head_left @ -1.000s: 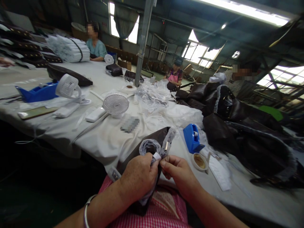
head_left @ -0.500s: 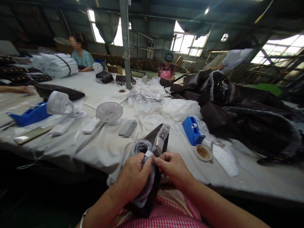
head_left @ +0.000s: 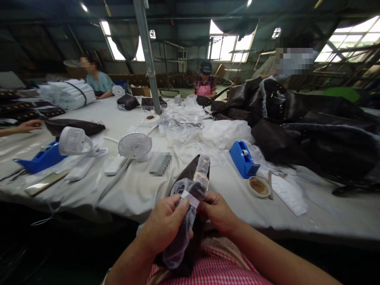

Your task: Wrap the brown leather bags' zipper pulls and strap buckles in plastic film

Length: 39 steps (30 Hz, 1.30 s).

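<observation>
A strap bundle wrapped in clear plastic [head_left: 177, 246] lies lengthwise over a dark brown leather-like bag [head_left: 187, 170] at the table edge, against my lap. Gold-coloured metal shows through the plastic near its far end. Around the bundle's middle runs a short white band [head_left: 190, 198]. My left hand [head_left: 168, 219] is closed round the bundle, its thumb pressing on top just beside the band. At the band's right end my right hand [head_left: 219, 211] is pinched together; its fingertips are partly hidden by the bundle.
A blue tape dispenser [head_left: 242, 160] and a tape roll [head_left: 259, 187] sit to the right, before a heap of dark bags [head_left: 335, 154]. White fans [head_left: 135, 144] and another blue dispenser [head_left: 44, 157] stand left. Plastic bags [head_left: 184, 118] lie mid-table. A co-worker's hand [head_left: 29, 126] reaches in at left.
The white band now lies flatter across the bundle. My right hand has shifted slightly right, to the band's end, and the plastic-wrapped strap is more exposed. The view has turned slightly.
</observation>
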Available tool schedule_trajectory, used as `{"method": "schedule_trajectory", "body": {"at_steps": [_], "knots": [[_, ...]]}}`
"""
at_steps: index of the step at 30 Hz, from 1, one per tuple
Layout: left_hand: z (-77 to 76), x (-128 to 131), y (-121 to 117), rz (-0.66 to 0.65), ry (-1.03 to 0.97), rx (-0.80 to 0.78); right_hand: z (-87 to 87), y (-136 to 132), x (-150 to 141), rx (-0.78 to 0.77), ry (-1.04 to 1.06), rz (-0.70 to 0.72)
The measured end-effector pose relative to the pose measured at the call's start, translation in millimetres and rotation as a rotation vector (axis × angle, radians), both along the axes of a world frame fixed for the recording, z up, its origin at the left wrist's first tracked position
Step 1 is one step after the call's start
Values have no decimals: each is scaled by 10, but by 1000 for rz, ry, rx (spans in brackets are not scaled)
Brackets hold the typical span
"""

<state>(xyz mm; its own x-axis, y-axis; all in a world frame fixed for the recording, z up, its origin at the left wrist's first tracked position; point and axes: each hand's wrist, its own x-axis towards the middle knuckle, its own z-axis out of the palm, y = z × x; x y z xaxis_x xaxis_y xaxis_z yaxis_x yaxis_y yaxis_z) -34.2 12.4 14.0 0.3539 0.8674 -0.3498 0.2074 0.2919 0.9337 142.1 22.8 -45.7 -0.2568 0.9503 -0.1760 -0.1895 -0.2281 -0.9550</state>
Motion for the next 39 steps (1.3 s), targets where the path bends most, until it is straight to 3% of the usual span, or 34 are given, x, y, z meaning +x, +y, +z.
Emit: {"method": "schedule_trajectory", "body": {"at_steps": [3, 7, 9, 12, 17, 23, 27, 33, 39], "knots": [[-7, -18, 18, 4, -12, -17, -36, -46, 52, 165, -195, -123], [-15, -20, 18, 27, 1, -17, 53, -166, 208, 863, -615, -355], [-3, 7, 7, 22, 37, 19, 140, -208, 261, 1193, -824, -344], [41, 59, -16, -21, 143, 145, 239, -224, 266, 1429, -1082, -298], [84, 78, -59, -37, 402, 418, 266, -198, 209, 1473, -1197, -255], [-21, 114, -133, -45, 555, 575, 313, -187, 165, 1454, -1271, -157], [-60, 160, -178, -47, 620, 614, 345, -153, 115, 1471, -1279, -84], [-54, 210, -248, -164, 669, 612, 384, -32, 98, 1380, -1295, 100], [-75, 235, -275, -160, 654, 607, 419, -1, 95, 1332, -1295, 207]]}}
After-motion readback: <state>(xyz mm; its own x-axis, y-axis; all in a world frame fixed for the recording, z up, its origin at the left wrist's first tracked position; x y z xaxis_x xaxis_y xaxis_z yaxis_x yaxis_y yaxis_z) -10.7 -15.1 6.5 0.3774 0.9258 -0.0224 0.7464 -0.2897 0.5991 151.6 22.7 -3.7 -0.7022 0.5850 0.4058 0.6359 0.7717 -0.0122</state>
